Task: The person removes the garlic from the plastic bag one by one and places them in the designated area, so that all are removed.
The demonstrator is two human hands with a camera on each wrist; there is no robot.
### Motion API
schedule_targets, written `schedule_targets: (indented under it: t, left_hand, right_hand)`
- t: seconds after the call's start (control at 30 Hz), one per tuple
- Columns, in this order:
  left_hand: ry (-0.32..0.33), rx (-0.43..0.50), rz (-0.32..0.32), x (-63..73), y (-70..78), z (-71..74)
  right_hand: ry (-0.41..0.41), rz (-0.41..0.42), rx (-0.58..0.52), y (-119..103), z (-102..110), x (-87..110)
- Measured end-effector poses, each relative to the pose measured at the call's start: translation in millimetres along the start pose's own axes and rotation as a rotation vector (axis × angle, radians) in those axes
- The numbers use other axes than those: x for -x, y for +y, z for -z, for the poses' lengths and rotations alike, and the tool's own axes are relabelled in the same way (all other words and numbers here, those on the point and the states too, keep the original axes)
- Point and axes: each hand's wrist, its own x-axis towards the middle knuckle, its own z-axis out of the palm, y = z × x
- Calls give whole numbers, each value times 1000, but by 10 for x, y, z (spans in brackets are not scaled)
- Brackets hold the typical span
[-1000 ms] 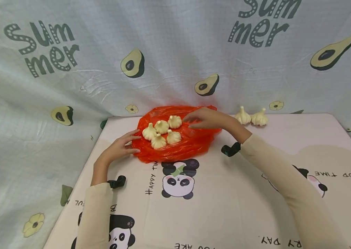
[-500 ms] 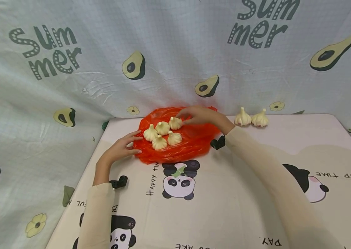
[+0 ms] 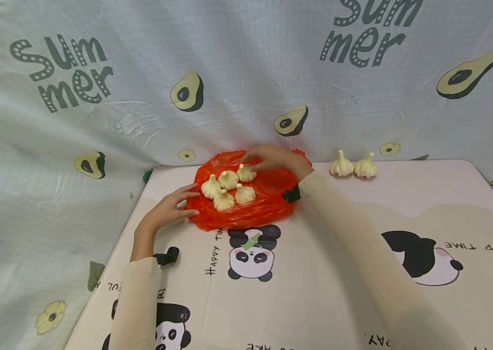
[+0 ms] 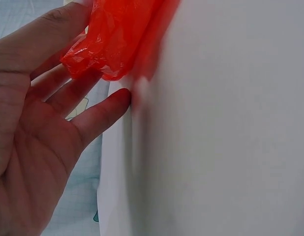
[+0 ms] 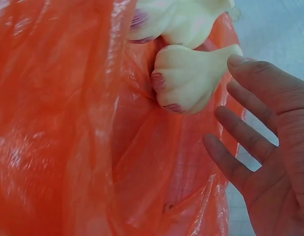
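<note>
Several cream garlic bulbs [image 3: 228, 180] with short stems sit in the mouth of a red plastic bag [image 3: 268, 204] at the back of the table. My left hand [image 3: 168, 208] is at the bag's left edge, its fingers spread; in the left wrist view a crumpled edge of the bag [image 4: 122, 39] lies between thumb and fingers. Over the bag's right part reaches my right hand [image 3: 274, 158], with fingers apart. Seen from the right wrist, its thumb tip overlaps the stem of the rightmost garlic bulb [image 5: 186, 78], and the other fingers are spread beside it.
Two more garlic bulbs [image 3: 353, 166] stand at the table's back edge, right of the bag. A panda-print cloth [image 3: 316, 282] covers the table. Behind it hangs a pale curtain [image 3: 237, 53] printed with avocados.
My right hand has moved left across the bag to the rightmost bulb in it. The left hand stays at the bag's left edge, and the bulbs keep their places.
</note>
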Motion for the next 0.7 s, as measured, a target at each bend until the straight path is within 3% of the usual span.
schedule_targets:
  t: [0.7]
  left_hand:
    - [10,-10,2,-12,-58,-4]
  right_hand:
    - [59,-20,-125,102,-110,-158]
